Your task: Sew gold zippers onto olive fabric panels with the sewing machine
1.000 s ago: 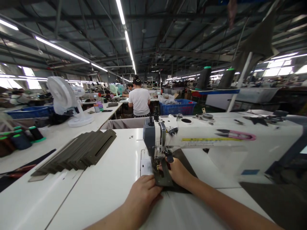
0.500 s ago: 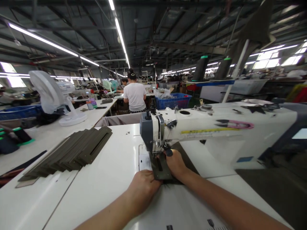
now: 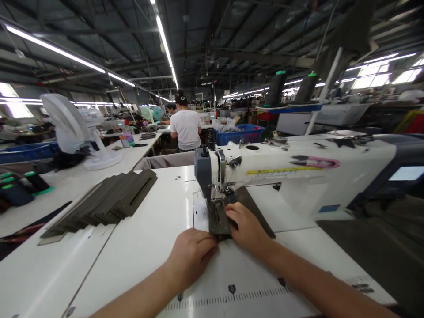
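Note:
A dark olive fabric piece (image 3: pixel 220 224) with a slot in it lies under the needle area of a white sewing machine (image 3: pixel 265 165). At its near left corner my left hand (image 3: pixel 194 252) is closed, fingertips pinching the edge and partly hidden. My right hand (image 3: pixel 249 227) is bent over the piece's right edge, fingertips on it just in front of the presser foot; its thumb is partly hidden. A larger dark cloth (image 3: pixel 253 207) extends beneath and behind my right hand. To the left, similar slotted olive pieces (image 3: pixel 106 201) lie in an overlapping stack.
Pink-handled thread snips (image 3: pixel 316 161) lie on the machine arm. A white fan (image 3: pixel 71 128) and dark thread cones (image 3: pixel 35 182) stand on the left table. Ahead are a blue crate (image 3: pixel 240 134) and a seated person in a white shirt (image 3: pixel 186 128). A printed ruler (image 3: pixel 232 297) crosses the near tabletop.
My right hand has drawn back slightly from the machine head, showing more of the presser foot area. My left hand stays at the piece's near corner. The camera view has shifted slightly.

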Action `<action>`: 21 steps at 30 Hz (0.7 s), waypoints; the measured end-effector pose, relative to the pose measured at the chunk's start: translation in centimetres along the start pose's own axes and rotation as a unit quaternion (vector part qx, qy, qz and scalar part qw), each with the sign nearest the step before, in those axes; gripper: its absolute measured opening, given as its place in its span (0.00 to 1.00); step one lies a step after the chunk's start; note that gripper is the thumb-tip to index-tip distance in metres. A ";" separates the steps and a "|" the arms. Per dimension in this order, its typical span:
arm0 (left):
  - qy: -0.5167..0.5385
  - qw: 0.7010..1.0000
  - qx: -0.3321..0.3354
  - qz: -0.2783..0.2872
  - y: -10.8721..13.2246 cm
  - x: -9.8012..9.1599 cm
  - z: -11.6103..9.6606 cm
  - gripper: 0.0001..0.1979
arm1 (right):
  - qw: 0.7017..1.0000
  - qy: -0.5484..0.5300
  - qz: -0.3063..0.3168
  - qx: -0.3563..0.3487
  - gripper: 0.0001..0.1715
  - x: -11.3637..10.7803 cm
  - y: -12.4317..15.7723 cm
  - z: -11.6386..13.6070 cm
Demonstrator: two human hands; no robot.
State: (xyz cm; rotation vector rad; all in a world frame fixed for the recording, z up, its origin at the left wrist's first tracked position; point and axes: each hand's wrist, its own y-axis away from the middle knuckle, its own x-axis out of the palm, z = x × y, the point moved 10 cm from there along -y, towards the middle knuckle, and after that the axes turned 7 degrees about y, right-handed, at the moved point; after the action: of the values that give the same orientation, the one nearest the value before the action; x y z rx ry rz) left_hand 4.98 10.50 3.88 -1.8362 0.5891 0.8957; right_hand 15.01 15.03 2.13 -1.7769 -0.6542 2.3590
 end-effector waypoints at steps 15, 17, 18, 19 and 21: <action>-0.061 0.994 0.048 0.070 -0.3 1.4 0.5 0.15 | 0.968 -0.023 -0.133 -0.210 0.21 -1.5 6.7 5.1; -0.066 0.994 0.053 0.073 -0.4 1.4 0.4 0.14 | 0.967 -0.022 -0.141 -0.212 0.20 -1.6 6.8 5.2; -0.066 0.993 0.053 0.076 -0.6 1.4 0.3 0.14 | 0.967 -0.022 -0.139 -0.213 0.20 -1.7 6.7 5.3; -0.065 0.993 0.052 0.079 -0.8 1.4 0.3 0.14 | 0.967 -0.024 -0.136 -0.214 0.20 -1.7 6.6 5.3; -0.059 0.994 0.047 0.083 -1.3 1.3 0.3 0.14 | 0.968 -0.029 -0.123 -0.215 0.21 -1.8 6.2 5.4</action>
State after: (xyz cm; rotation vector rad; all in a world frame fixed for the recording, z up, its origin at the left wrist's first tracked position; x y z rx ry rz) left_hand 6.67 11.35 3.48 -1.6553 0.7054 1.0603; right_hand 11.50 7.41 2.45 -1.6490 -1.3961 2.2254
